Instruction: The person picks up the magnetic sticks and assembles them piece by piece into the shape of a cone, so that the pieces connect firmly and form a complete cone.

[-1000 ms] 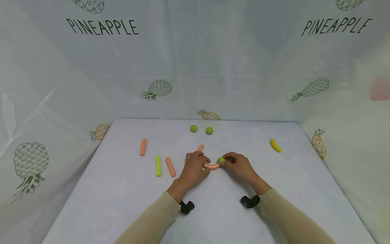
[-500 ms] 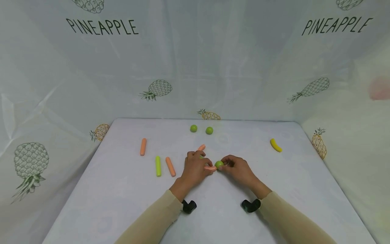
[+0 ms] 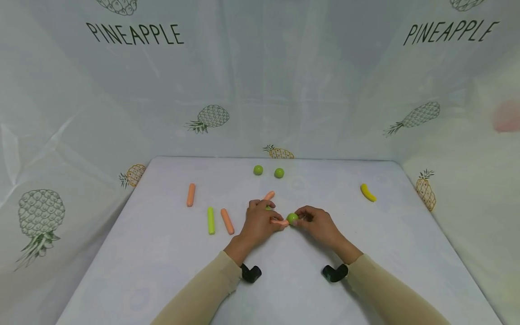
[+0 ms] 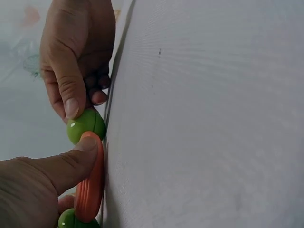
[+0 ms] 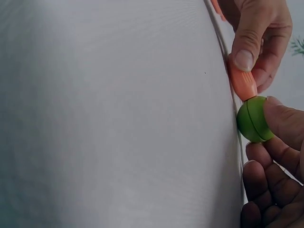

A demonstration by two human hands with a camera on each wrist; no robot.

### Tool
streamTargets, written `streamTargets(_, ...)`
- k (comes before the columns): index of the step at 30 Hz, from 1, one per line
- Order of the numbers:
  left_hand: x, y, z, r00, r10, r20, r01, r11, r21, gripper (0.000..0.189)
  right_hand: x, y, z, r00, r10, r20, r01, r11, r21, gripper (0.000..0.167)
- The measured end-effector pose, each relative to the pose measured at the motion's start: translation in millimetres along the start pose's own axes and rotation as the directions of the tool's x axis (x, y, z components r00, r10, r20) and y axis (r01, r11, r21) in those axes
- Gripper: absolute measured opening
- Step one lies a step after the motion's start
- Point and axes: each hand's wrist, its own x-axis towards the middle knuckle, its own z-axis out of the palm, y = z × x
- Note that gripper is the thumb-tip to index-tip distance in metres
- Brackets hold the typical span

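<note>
My left hand [image 3: 260, 222] pinches a curved, ribbed orange toy rod [image 3: 281, 222], its thumb on the rod's right end. A green ball [image 4: 86, 126] with a seam line meets that end in the left wrist view. My right hand [image 3: 322, 224] holds this ball between thumb and fingers, its other fingers loosely curled. At the rod's other end sits a second green ball [image 4: 71, 220], partly cut off by the left wrist view's edge. Beyond my left fingers, another orange rod [image 3: 269, 195] pokes out, its near part hidden by the hand.
Two green balls [image 3: 279, 173] lie at the back of the white table [image 3: 308, 280]. To the left are two straight orange rods [image 3: 227, 221] and a yellow-green rod [image 3: 211, 220]. A curved yellow rod [image 3: 368, 192] is at the right. Pineapple-print sheeting [image 3: 284, 90] hangs behind.
Over the last second my right hand has brought its ball slightly left and nearer me, and my left hand's grip has shifted along the rod to the right. Since half a second ago, little differs.
</note>
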Motion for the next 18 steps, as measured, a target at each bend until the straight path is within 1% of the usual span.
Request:
streamTargets(5,1.7,2.1,0.0,0.999,0.031,0.020,-0.033,0.996,0.088,0.021,0.3,0.3,0.3,1.000,0.003,0.003,-0.003,1.000,-0.003,0.025)
streamTargets(9,3.9,3.4,0.7,0.998,0.035,0.042,-0.040,0.991,0.125,0.021,1.3,-1.0,0.8,1.000,0.021,0.004,-0.021,1.000,0.000,0.025)
streamTargets(14,4.3,2.2,1.8,0.999,0.020,0.034,-0.024,0.994,0.108,0.022,1.0,-2.0,-0.3,0.999,0.032,0.013,-0.032,0.999,-0.002,0.027)
streamTargets(18,4.3,1.6,2.7,0.999,0.014,0.042,-0.017,0.997,0.079,0.021,-0.4,1.9,-6.8,0.999,0.033,-0.010,-0.033,0.999,0.000,0.029)
